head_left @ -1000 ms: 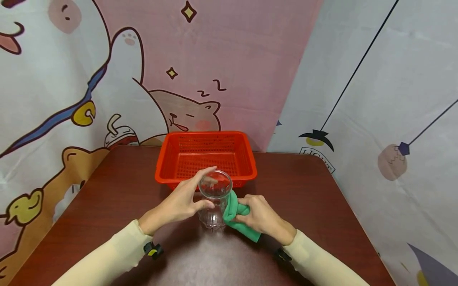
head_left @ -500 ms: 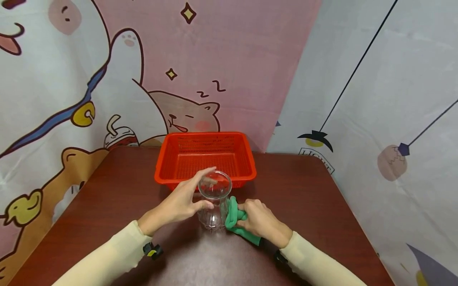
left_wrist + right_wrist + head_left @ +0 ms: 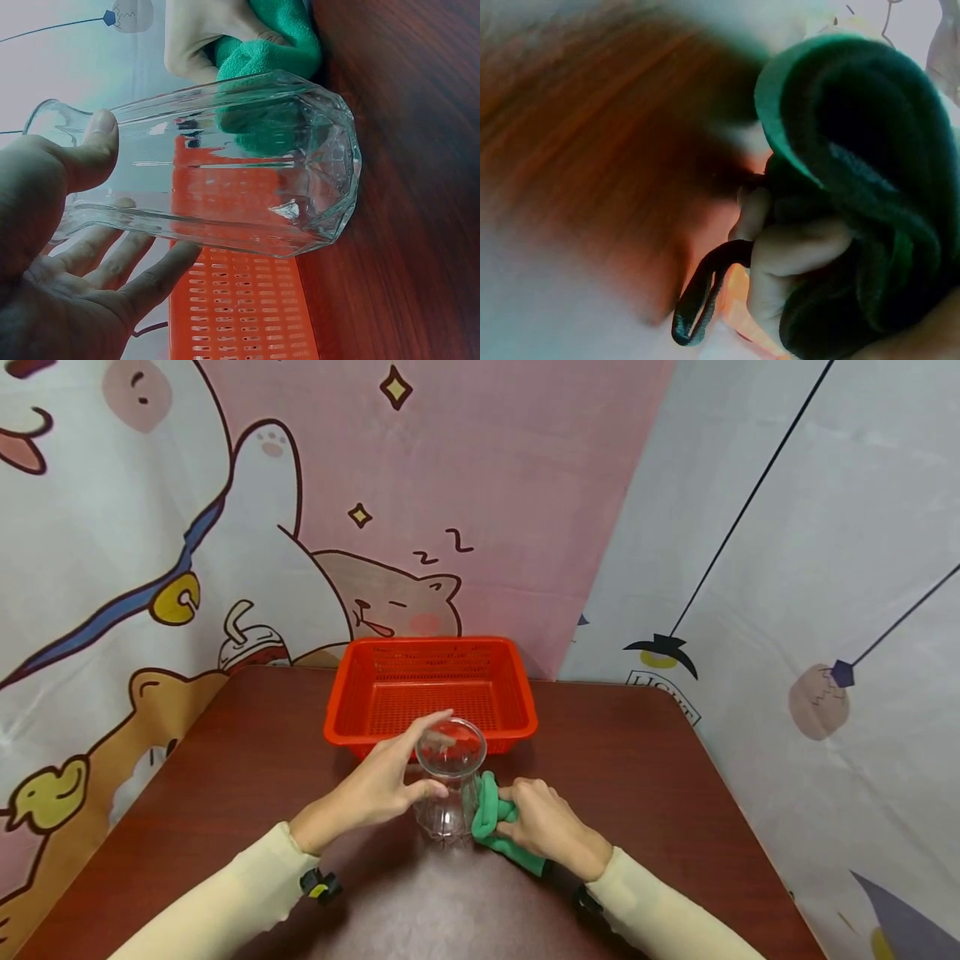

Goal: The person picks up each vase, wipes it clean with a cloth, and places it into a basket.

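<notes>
A clear glass vase (image 3: 446, 817) with a flared rim and a faceted lower part stands at the middle of the table. My left hand (image 3: 378, 779) holds it near the neck, thumb on the near side and fingers round the far side. In my right hand (image 3: 551, 825) is a bunched green cloth (image 3: 486, 810), against or very close to the vase's lower right side. The left wrist view shows the cloth (image 3: 285, 37) beside the glass. A dark loop (image 3: 697, 307) hangs by the cloth in the right wrist view.
Just behind the vase sits a red plastic basket (image 3: 341, 693) with perforated walls, with nothing visible inside. The dark wooden table (image 3: 637, 768) extends to both sides. A printed cartoon curtain (image 3: 510, 510) hangs along its back edge.
My right hand and the cloth have shifted slightly down the vase's side, toward me, then stayed almost still for the last half second. The left hand and vase have hardly moved.
</notes>
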The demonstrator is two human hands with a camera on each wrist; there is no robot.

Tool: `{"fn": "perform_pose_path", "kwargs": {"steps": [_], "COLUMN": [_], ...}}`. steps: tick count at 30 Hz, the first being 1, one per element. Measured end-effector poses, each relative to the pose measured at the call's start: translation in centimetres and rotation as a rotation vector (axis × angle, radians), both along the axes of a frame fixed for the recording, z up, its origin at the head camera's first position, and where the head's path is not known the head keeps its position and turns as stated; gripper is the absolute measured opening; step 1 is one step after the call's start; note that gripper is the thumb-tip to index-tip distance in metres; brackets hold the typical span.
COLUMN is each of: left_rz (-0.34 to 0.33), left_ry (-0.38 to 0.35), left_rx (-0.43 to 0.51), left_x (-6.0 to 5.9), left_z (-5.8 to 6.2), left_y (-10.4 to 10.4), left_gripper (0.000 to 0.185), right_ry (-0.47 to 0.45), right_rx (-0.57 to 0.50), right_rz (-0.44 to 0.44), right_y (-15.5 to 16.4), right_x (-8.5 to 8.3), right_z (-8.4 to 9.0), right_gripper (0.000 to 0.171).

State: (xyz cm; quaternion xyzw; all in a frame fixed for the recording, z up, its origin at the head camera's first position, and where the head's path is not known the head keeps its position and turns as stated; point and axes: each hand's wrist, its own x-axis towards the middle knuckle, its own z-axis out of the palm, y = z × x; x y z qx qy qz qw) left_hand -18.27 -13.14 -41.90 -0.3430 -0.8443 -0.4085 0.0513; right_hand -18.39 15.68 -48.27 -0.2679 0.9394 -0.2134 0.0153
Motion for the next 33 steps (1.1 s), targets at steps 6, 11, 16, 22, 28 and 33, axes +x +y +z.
{"fn": "perform_pose_path", "kwargs": {"steps": [6, 11, 16, 22, 28, 33], "left_rz": [0.005, 0.004, 0.005, 0.008, 0.012, 0.015], "left_ry": [0.004, 0.006, -0.005, -0.014, -0.015, -0.001], "left_rx": [0.005, -0.003, -0.007, -0.011, -0.012, -0.020], "left_x": [0.07, 0.07, -0.03, -0.04, 0.08, 0.13], "left_z": [-0.11, -0.16, 0.01, 0.10, 0.11, -0.01], "left_y": [0.07, 0.05, 0.00, -0.05, 0.00, 0.04], "left_gripper": [0.109, 0.109, 0.108, 0.110, 0.111, 0.110], "right_ry": [-0.006, -0.010, -0.017, -0.027, -0.020, -0.015], "right_rx": [-0.018, -0.045, -0.072, -0.093, -0.103, -0.120], "right_rz": [0.008, 0.011, 0.020, 0.018, 0.016, 0.014], "right_y": [-0.05, 0.00, 0.08, 0.10, 0.10, 0.25], "right_x": [-0.06, -0.05, -0.17, -0.25, -0.08, 0.05], "right_z": [-0.10, -0.12, -0.09, -0.15, -0.18, -0.34], "right_gripper": [0.027, 0.027, 0.027, 0.024, 0.024, 0.026]}}
